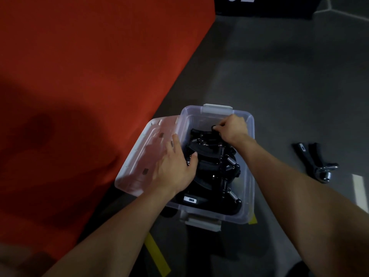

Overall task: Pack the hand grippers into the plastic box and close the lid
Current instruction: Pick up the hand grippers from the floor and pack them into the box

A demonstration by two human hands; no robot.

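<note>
**Sorting the pile in the box, one gripper left outside**

Far left: broad red fabric surface (79, 76), edging the grey floor (279, 76). Against its edge, leaning off the box's left rim, the translucent plastic lid (143, 154), off and open-side up.

Next, the left hand (175, 166): fingers spread flat over the lid and the box's left rim, thumb dipping into the pile and touching a black handle. Nothing gripped, more a steadying press.

Centre: the clear plastic storage box with grey end latches (249, 176), standing on the floor. Inside, a heap of black spring-loaded hand grippers (211, 166), handles crossed, coil springs showing.

At the box's far right corner, the right hand (232, 128): fingers curled in, fingertips pinching the black end of one gripper near the far wall.

Well apart to the right, on the floor: one more black hand gripper with a chrome spring (315, 162), not yet packed.

Probable handling: rigid, moderately heavy for their size, foam or rubber handles grippy, springs prone to snagging neighbours. Best taken by one handle or across both. Likely need to lie flat below the rim before the lid seats.
</note>
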